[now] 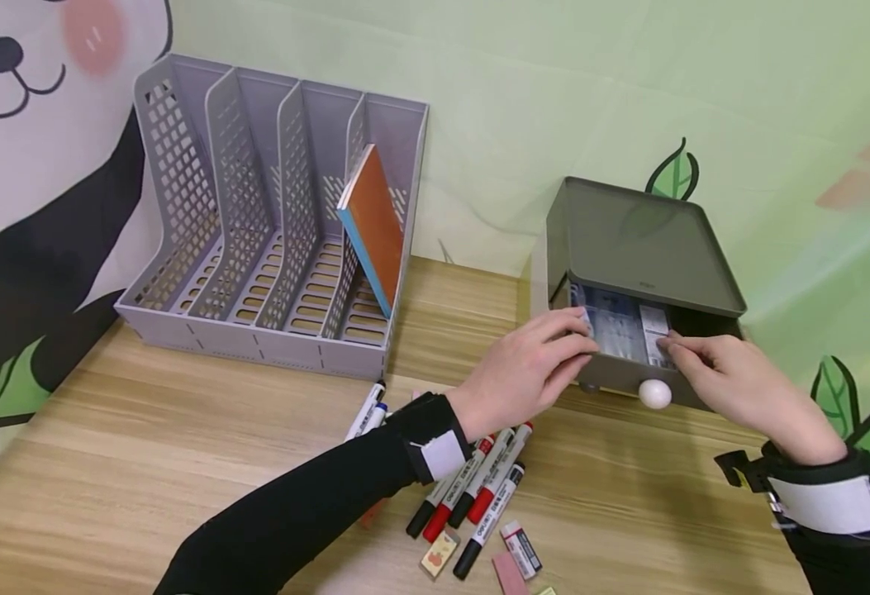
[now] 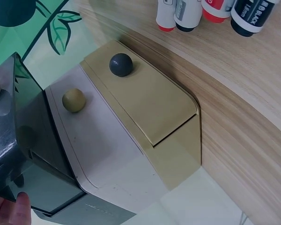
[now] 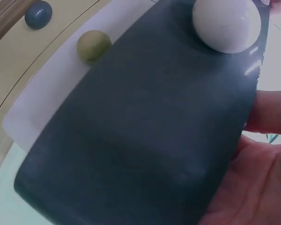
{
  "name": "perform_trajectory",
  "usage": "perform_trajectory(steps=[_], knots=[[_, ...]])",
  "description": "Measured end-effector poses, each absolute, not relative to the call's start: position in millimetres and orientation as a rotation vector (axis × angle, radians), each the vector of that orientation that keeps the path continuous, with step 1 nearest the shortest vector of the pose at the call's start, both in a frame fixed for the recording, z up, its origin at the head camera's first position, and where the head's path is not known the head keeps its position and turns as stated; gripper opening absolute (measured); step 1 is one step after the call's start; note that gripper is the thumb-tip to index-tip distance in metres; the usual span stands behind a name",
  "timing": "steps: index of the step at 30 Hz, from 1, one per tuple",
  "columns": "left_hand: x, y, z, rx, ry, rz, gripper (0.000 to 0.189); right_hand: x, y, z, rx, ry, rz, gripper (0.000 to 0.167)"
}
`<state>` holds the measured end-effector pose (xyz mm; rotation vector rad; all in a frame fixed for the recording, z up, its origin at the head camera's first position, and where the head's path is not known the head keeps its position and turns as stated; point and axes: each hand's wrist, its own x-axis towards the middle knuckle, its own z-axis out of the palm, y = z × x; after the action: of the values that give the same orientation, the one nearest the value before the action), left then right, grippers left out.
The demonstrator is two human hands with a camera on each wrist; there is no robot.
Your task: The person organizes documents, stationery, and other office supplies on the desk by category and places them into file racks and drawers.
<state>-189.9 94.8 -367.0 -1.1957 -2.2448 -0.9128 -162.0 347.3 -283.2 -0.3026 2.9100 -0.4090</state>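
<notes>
A dark grey drawer unit (image 1: 646, 240) stands at the right with its top drawer (image 3: 131, 122) pulled out. Inside lie a clear-wrapped bluish pack (image 1: 616, 326) and a small white printed packet (image 1: 655, 324). My right hand (image 1: 747, 384) reaches over the drawer front, thumb and forefinger pinching at the packet's edge. At the drawer's left corner is my left hand (image 1: 527, 364), bent fingers beside the bluish pack; I cannot tell whether they grip it. Only its fingertips (image 2: 19, 211) show in the left wrist view. A white round knob (image 1: 654, 394) sits on the drawer front.
Several markers (image 1: 472, 483), an eraser (image 1: 521, 549) and a pink block (image 1: 509, 573) lie on the wooden table (image 1: 256, 463) below my left forearm. At the back left a grey file rack (image 1: 256, 343) holds an orange and blue book (image 1: 373, 227). Lower drawers (image 2: 112, 136) are closed.
</notes>
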Motion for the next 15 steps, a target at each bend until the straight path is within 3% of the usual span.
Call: perform_trajectory(steps=[8,15], knots=[[-186.1,90.9,-366.7,-1.197,-2.271,-0.956,0.026,-146.4,340.2,-291.9,-0.283,3.130,-0.489,0.041],[-176.3,76.0,-375.1,-1.140,-2.237,-1.145,0.034,-118.6,317.9,-322.8,-0.362,3.656,-1.149,0.025]])
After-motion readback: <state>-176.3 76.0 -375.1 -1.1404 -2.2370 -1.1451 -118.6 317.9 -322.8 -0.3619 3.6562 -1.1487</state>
